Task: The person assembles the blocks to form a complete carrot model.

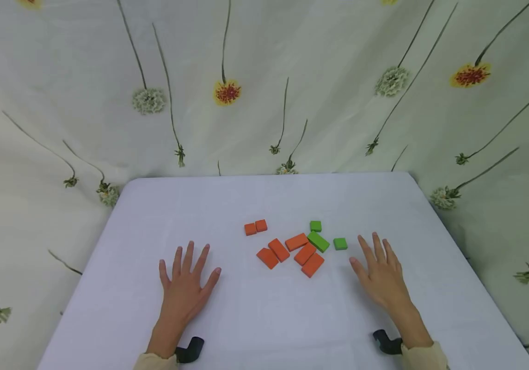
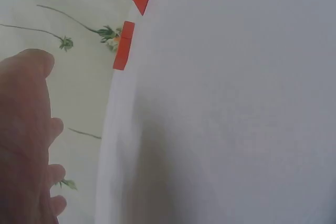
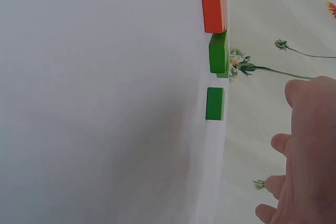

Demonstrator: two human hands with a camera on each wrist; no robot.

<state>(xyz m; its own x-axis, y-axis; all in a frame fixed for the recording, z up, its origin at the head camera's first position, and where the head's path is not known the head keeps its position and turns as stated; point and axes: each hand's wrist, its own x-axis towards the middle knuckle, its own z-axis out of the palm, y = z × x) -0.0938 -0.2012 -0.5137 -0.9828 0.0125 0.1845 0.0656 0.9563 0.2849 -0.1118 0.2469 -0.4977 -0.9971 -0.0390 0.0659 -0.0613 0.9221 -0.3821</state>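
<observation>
My left hand [image 1: 183,290], fingers spread, is over the left part of the white table and holds nothing. On the right, my right hand [image 1: 382,277] is likewise spread and holds nothing; a small green block [image 1: 340,243] is nearest to it. Several longer orange blocks [image 1: 279,250] lie flat mid-table, some touching. Against them rests a longer green block [image 1: 318,241], with another small green block [image 1: 316,226] behind it. Two small orange blocks [image 1: 250,229] sit side by side farther back. In the right wrist view the small green block [image 3: 214,103] appears apart from the others.
A white cloth covers the table [image 1: 264,318], whose far edge meets a hanging floral fabric [image 1: 264,128]. Dark wrist-camera mounts [image 1: 190,350] show at both wrists, above light sleeves [image 1: 425,355].
</observation>
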